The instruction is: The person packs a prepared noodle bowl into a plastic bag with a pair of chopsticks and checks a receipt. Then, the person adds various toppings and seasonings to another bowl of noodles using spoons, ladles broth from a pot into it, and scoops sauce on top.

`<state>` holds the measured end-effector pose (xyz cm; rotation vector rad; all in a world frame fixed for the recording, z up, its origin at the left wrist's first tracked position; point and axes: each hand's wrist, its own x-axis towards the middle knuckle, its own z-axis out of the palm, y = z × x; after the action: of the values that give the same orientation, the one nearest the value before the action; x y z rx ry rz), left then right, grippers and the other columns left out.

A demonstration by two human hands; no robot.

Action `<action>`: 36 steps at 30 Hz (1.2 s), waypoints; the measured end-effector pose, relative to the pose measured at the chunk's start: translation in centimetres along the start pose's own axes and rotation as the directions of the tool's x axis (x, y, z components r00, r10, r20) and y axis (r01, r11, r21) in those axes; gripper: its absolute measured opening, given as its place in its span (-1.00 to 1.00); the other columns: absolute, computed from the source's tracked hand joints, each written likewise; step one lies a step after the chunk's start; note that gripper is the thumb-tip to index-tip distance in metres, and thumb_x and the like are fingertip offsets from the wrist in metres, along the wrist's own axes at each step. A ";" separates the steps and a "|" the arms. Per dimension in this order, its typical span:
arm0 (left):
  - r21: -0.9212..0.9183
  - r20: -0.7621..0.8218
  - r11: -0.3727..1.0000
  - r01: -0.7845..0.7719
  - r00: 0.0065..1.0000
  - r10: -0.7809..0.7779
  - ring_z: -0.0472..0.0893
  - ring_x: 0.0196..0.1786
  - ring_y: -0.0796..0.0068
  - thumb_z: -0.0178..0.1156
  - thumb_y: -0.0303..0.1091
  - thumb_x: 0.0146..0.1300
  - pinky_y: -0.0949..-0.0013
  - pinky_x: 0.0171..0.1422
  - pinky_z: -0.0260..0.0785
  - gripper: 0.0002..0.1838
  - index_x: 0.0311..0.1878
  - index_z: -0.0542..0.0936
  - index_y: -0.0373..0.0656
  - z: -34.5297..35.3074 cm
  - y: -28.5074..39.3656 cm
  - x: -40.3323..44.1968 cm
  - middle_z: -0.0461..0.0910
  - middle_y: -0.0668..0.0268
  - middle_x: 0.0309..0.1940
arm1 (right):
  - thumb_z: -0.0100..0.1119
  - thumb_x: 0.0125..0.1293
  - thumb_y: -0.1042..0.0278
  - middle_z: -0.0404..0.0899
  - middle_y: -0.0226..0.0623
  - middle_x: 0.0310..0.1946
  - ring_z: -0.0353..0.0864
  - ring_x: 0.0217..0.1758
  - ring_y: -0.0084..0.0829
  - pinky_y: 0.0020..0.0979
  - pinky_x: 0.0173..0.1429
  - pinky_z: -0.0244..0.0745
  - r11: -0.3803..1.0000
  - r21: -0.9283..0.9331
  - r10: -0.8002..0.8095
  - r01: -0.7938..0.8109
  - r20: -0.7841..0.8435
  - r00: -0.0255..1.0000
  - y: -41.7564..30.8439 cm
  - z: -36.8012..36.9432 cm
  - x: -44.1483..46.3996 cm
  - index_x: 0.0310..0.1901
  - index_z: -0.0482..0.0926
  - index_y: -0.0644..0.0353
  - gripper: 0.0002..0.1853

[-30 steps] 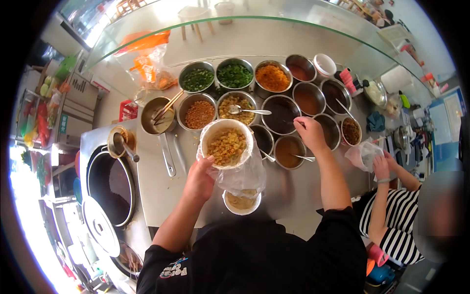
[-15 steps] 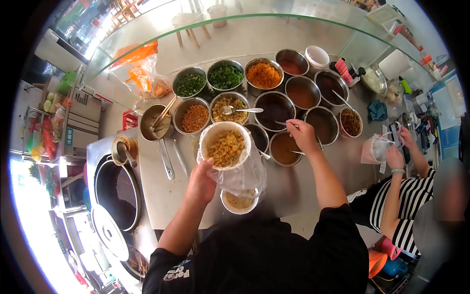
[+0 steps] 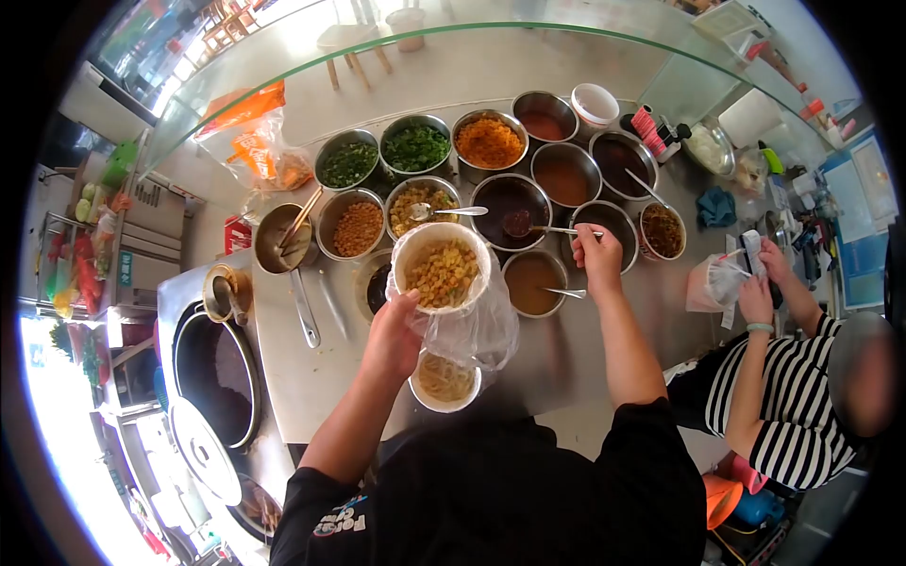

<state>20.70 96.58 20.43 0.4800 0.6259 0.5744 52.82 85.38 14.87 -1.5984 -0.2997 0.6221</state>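
My left hand (image 3: 394, 332) grips the rim of a white bowl (image 3: 442, 268) lined with a clear plastic bag and holding yellowish diced food. The bag hangs off the bowl's right side. My right hand (image 3: 598, 253) pinches the handle of a spoon (image 3: 557, 229), whose bowl end carries dark red sauce over the pot of dark sauce (image 3: 511, 209). Below the held bowl, a second white bowl (image 3: 445, 381) with pale noodles rests on the counter, partly hidden by the bag. A pot of brown liquid (image 3: 535, 283) with a spoon stands below the dark sauce.
Pots of greens (image 3: 416, 145), orange food (image 3: 490, 141) and beans (image 3: 352, 226) line the counter (image 3: 302, 396). A ladle pan (image 3: 283, 241) stands left. A glass guard (image 3: 453, 26) spans the far side. At right, a co-worker in striped sleeves (image 3: 793, 406) holds a plastic bag (image 3: 710, 283).
My right hand has lifted the spoon, so its sauce-filled end now shows above the dark sauce pot. The view has shifted, and the co-worker's bag is held differently than a second ago.
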 end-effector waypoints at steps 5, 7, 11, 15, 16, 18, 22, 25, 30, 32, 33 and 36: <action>0.005 -0.040 1.000 0.026 0.999 -0.026 0.53 0.16 0.29 0.08 -0.28 0.34 0.17 0.31 0.33 -0.53 0.25 0.37 -0.33 0.6 -0.8 1.2 0.52 0.14 0.13 | 0.22 0.36 0.24 0.53 -0.42 -0.52 0.43 -0.58 -0.70 -0.63 -0.54 0.32 0.992 0.035 -0.120 0.121 -0.035 0.992 -4.8 0.1 -3.1 -0.16 0.60 0.29 -0.76; 0.070 -0.052 0.997 0.014 0.999 -0.010 0.54 0.11 0.31 0.11 -0.27 0.32 0.20 0.27 0.35 -0.51 0.25 0.38 -0.32 1.4 -1.0 1.5 0.54 0.16 0.10 | 0.22 0.37 0.25 0.53 -0.42 -0.51 0.42 -0.58 -0.70 -0.64 -0.52 0.32 0.988 0.040 -0.152 0.152 -0.014 0.988 -7.5 0.1 -5.1 -0.15 0.60 0.29 -0.76; 0.073 0.002 0.997 0.022 1.000 -0.022 0.53 0.16 0.24 0.09 -0.28 0.32 0.14 0.33 0.31 -0.52 0.24 0.37 -0.33 2.1 -1.3 2.0 0.53 0.12 0.12 | 0.15 0.41 0.31 0.50 -0.42 -0.51 0.38 -0.57 -0.69 -0.63 -0.50 0.28 0.966 0.044 -0.260 0.256 0.123 0.958 -11.3 0.5 -9.4 -0.11 0.61 0.31 -0.78; 0.047 0.005 0.999 0.012 1.000 -0.013 0.56 0.01 0.39 0.19 -0.25 0.27 0.22 0.17 0.40 -0.57 0.14 0.45 -0.29 2.5 -1.7 2.0 0.58 0.22 -0.03 | 0.14 0.42 0.34 0.52 -0.39 -0.48 0.40 -0.54 -0.68 -0.63 -0.45 0.32 0.900 -0.109 -0.370 0.421 0.320 0.872 -11.3 1.3 -12.1 -0.08 0.60 0.33 -0.78; 0.032 -0.013 0.999 0.011 1.000 -0.011 0.55 -0.01 0.41 0.20 -0.25 0.27 0.24 0.15 0.39 -0.58 0.11 0.46 -0.28 2.9 -1.6 1.7 0.57 0.26 -0.06 | 0.14 0.42 0.35 0.52 -0.38 -0.48 0.40 -0.54 -0.68 -0.63 -0.45 0.32 0.864 -0.111 -0.434 0.491 0.329 0.839 -11.0 1.5 -12.3 -0.08 0.60 0.33 -0.79; 0.042 -0.019 0.999 0.012 1.000 -0.011 0.55 0.06 0.35 0.16 -0.28 0.29 0.19 0.22 0.37 -0.58 0.15 0.44 -0.30 2.4 -1.7 1.4 0.57 0.21 0.00 | 0.15 0.41 0.35 0.51 -0.39 -0.50 0.40 -0.55 -0.67 -0.63 -0.46 0.31 0.924 -0.044 -0.359 0.381 0.251 0.899 -10.8 1.4 -12.2 -0.09 0.60 0.34 -0.79; 0.050 0.001 0.999 -0.009 1.000 0.009 0.55 0.10 0.35 0.13 -0.31 0.31 0.19 0.30 0.33 -0.64 0.11 0.48 -0.28 2.6 -0.8 -0.9 0.59 0.23 0.01 | 0.15 0.41 0.31 0.48 -0.41 -0.55 0.37 -0.60 -0.66 -0.62 -0.54 0.24 0.949 0.285 -0.186 0.132 0.172 0.967 -9.9 -0.1 -9.7 -0.15 0.59 0.32 -0.78; 0.075 -0.022 0.990 -0.122 0.992 0.124 0.50 0.21 0.31 0.09 -0.27 0.32 0.19 0.40 0.23 -0.55 0.23 0.42 -0.27 1.2 -0.4 -2.8 0.55 0.19 0.13 | 0.19 0.39 0.25 0.50 -0.41 -0.55 0.38 -0.63 -0.67 -0.62 -0.58 0.24 0.902 0.420 -0.176 0.101 0.144 0.974 -7.4 -0.8 -6.7 -0.16 0.59 0.29 -0.77; 0.071 -0.140 0.986 -0.151 0.977 0.159 0.53 0.20 0.23 0.09 -0.15 0.32 0.12 0.23 0.44 -0.44 0.32 0.34 -0.21 -3.6 1.8 -9.6 0.51 0.16 0.18 | 0.23 0.36 0.21 0.57 -0.40 -0.49 0.46 -0.57 -0.68 -0.63 -0.53 0.33 0.991 0.090 -0.102 0.096 0.060 0.993 -2.4 1.4 -2.4 -0.14 0.59 0.26 -0.75; 0.073 -0.218 0.978 -0.195 0.954 0.206 0.50 0.23 0.18 0.07 -0.05 0.29 0.07 0.31 0.39 -0.33 0.37 0.29 -0.24 -4.5 2.7 -13.2 0.47 0.13 0.23 | 0.22 0.37 0.23 0.59 -0.39 -0.47 0.49 -0.54 -0.68 -0.63 -0.50 0.38 0.996 0.070 -0.058 0.051 0.102 0.993 -1.3 2.2 -1.8 -0.15 0.59 0.26 -0.76; 0.079 -0.171 0.973 -0.219 0.958 0.230 0.47 0.27 0.15 0.02 -0.01 0.30 0.04 0.36 0.33 -0.28 0.42 0.21 -0.25 -4.1 3.5 -14.9 0.41 0.10 0.28 | 0.20 0.38 0.24 0.62 -0.37 -0.40 0.53 -0.49 -0.67 -0.62 -0.47 0.41 0.995 0.076 -0.075 0.063 0.163 0.984 -0.1 2.2 -1.3 -0.07 0.57 0.27 -0.74; 0.047 -0.231 0.943 -0.330 0.914 0.332 0.41 0.32 0.09 0.03 0.00 0.26 0.00 0.35 0.35 -0.21 0.45 0.12 -0.25 -5.4 4.6 -19.7 0.33 0.04 0.31 | 0.16 0.40 0.30 0.64 -0.33 -0.26 0.60 -0.38 -0.61 -0.59 -0.36 0.49 0.992 0.066 -0.116 0.108 0.127 0.985 0.1 3.2 -2.0 0.19 0.42 0.28 -0.60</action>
<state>2.42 88.96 27.18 0.5328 0.7798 0.9632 49.39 86.90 15.16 -1.4768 -0.4616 0.6441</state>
